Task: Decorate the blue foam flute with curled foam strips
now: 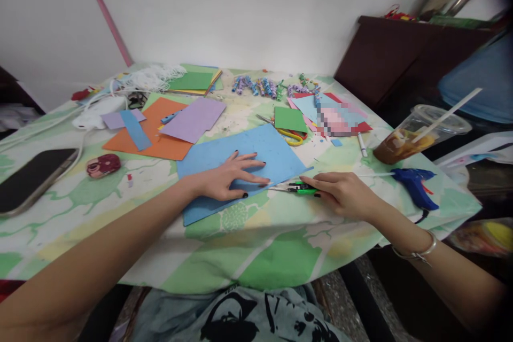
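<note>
A large blue paper sheet (272, 144) lies on the table in front of me. My left hand (224, 176) rests flat on it with the fingers spread, holding nothing. Along the near edge the sheet has a narrow folded or partly separated strip. In my right hand (342, 192) is a green-and-black utility knife (302, 187), its thin blade pointing left beside that edge, close to my left fingertips. Whether the blade touches the paper I cannot tell. Behind the sheet, yellow-handled scissors (292, 138) lie partly under a green paper piece (288, 119).
Orange paper (172, 148) and purple paper (196, 117) lie left of the sheet, near a phone (36, 176) and a dark red case (103, 165). Curled paper strips (260, 86) line the back. At right are a blue glue gun (417, 184) and an iced-drink cup (401, 141).
</note>
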Demonstrator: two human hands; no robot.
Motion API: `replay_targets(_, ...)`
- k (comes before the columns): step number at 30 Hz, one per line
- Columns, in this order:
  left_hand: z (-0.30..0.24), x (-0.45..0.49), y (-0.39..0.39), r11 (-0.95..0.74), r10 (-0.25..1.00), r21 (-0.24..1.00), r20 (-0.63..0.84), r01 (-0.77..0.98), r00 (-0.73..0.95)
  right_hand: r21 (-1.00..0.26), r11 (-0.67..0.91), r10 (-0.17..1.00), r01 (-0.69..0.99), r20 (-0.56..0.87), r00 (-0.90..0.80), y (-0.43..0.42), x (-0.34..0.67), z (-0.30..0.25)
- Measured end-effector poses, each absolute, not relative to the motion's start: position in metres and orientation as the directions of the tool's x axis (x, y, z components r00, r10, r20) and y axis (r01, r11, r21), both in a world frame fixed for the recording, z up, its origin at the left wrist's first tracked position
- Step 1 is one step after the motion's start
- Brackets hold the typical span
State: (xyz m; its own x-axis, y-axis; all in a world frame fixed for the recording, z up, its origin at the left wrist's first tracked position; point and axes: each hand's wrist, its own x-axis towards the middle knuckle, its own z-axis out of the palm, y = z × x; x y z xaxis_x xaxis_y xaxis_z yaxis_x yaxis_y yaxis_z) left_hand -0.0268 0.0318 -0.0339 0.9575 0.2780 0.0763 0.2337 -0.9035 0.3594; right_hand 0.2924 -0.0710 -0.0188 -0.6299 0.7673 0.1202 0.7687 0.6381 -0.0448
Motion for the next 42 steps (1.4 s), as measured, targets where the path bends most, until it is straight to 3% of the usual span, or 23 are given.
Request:
replay_targets(9, -0.026, -0.08, 0.004, -0.869, 0.377, 0.385, 0.11, 0.311, 0.919, 0.004, 0.68, 0.731, 0.733, 0.068, -0.679, -0.07, 0.295, -0.018)
replay_targets(20, -0.045, -0.091, -0.025, -0.9, 0.423, 0.154, 0.087, 0.407, 0.902, 0.04, 0.692, 0.721, 0.721, 0.003, -0.693, -0.067, 0.294, -0.015)
replay_targets(31, -0.046, -0.09, -0.025, -0.896, 0.432, 0.164, 0.098, 0.413, 0.897, 0.071, 0.708, 0.703, 0.703, 0.021, -0.711, -0.064, 0.285, -0.015)
replay_targets(42, -0.042, -0.088, -0.026, -0.896, 0.439, 0.098, 0.047, 0.433, 0.897, 0.084, 0.692, 0.718, 0.717, 0.017, -0.696, -0.064, 0.285, -0.016)
